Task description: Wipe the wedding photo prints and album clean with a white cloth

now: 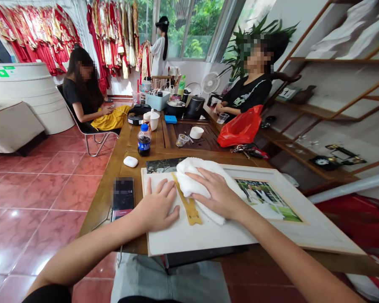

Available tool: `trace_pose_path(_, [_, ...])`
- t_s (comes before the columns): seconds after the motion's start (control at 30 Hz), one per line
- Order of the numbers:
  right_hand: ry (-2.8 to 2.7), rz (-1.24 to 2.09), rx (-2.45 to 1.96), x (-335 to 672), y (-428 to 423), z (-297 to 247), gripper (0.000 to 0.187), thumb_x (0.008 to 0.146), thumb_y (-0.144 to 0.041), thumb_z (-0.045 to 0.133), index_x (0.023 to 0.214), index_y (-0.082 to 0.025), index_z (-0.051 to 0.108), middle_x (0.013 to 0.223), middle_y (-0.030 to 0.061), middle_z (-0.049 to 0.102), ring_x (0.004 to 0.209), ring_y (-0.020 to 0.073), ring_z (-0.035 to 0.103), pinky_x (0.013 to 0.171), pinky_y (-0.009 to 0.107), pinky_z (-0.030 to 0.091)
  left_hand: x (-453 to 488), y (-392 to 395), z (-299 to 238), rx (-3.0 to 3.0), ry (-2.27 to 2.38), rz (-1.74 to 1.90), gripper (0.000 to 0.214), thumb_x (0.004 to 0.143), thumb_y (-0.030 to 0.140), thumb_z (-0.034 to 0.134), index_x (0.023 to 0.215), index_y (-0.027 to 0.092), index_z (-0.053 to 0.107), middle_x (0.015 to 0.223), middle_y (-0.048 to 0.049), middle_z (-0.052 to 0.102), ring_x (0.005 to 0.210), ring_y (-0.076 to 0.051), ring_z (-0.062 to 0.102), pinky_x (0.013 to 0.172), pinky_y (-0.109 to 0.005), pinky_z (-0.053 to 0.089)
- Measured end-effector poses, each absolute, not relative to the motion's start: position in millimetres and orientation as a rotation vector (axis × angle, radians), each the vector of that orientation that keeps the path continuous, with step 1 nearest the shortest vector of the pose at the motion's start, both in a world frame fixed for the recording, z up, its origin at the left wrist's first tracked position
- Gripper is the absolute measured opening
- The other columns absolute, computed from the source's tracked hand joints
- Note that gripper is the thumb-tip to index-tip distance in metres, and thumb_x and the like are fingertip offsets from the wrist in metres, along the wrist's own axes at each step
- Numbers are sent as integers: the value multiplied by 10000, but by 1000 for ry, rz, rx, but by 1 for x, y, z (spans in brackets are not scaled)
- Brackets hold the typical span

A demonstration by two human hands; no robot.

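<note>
A white picture frame or mounted board (177, 242) lies flat across the near edge of the wooden table. My left hand (159, 206) rests palm down on its left part, fingers spread, holding nothing. My right hand (219, 191) is curled over a folded white towel (197, 166) and presses it onto the board. Between the two hands runs a flat gold-yellow strip (192, 210) with a notched end, its upper part along the towel's edge. To the right of the towel, a photo (268, 198) of people in white and dark clothes on grass shows in the board.
A phone (123, 198), a white earbud case (130, 161) and a cola bottle (144, 141) stand left of the board. Beyond are a white bowl (196, 133), a red plastic bag (241, 128) and keys (244, 149). Two people sit nearby; another stands by the window.
</note>
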State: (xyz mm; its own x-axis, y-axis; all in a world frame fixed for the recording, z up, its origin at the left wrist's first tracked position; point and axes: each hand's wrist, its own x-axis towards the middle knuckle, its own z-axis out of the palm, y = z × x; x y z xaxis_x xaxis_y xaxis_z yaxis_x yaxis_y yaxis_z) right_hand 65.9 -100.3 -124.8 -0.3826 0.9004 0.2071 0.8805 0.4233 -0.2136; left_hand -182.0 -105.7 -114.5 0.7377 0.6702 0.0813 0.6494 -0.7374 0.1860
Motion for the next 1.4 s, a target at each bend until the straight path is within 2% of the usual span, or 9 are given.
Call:
trace_pose_path(0.3, [-2524, 231, -1333, 70, -106, -124, 592, 923, -509, 522, 1483, -322, 488, 1567, 129, 432, 1460, 356, 350, 1137, 659, 266, -180, -107, -112, 2783, 1090, 242, 442, 1012, 407, 387, 1357, 145, 471, 1492, -179, 467, 1441, -343, 355, 1179, -719, 164])
trace_pose_path(0.5, [-2646, 227, -1202, 79, -140, -123, 705, 843, -579, 600, 1485, -308, 495, 1605, 147, 362, 1470, 410, 308, 1122, 689, 258, -180, -107, -111, 2786, 1102, 222, 495, 1011, 414, 388, 1416, 132, 435, 1526, -175, 441, 1449, -335, 344, 1181, -711, 173])
trace_pose_path(0.7, [-2761, 284, -1138, 81, -176, -115, 771, 677, -397, 706, 1431, -339, 552, 1627, 102, 324, 1463, 437, 307, 1124, 696, 230, -181, -106, -112, 2793, 1099, 200, 545, 1015, 450, 346, 1443, 119, 413, 1544, -187, 414, 1456, -355, 327, 1166, -736, 173])
trace_pose_path(0.9, [-2801, 323, -1109, 84, -182, -112, 775, 619, -350, 723, 1383, -331, 594, 1615, 112, 342, 1453, 441, 326, 1126, 697, 216, -181, -106, -111, 2792, 1098, 198, 531, 1020, 431, 337, 1449, 126, 404, 1543, -185, 413, 1461, -351, 328, 1174, -728, 162])
trace_pose_path(1.1, [-2697, 216, -1243, 83, -161, -121, 795, 697, -442, 734, 1453, -298, 532, 1587, 156, 388, 1445, 430, 348, 1111, 685, 282, -181, -106, -111, 2791, 1096, 187, 523, 1007, 421, 363, 1436, 125, 415, 1547, -185, 411, 1456, -354, 331, 1163, -738, 172])
trace_pose_path(1.4, [-2459, 43, -1526, 79, -103, -126, 621, 887, -492, 584, 1471, -296, 503, 1518, 147, 493, 1415, 374, 419, 1086, 631, 369, -182, -105, -113, 2775, 1095, 213, 526, 1011, 418, 352, 1451, 135, 401, 1559, -174, 400, 1462, -347, 324, 1172, -730, 162])
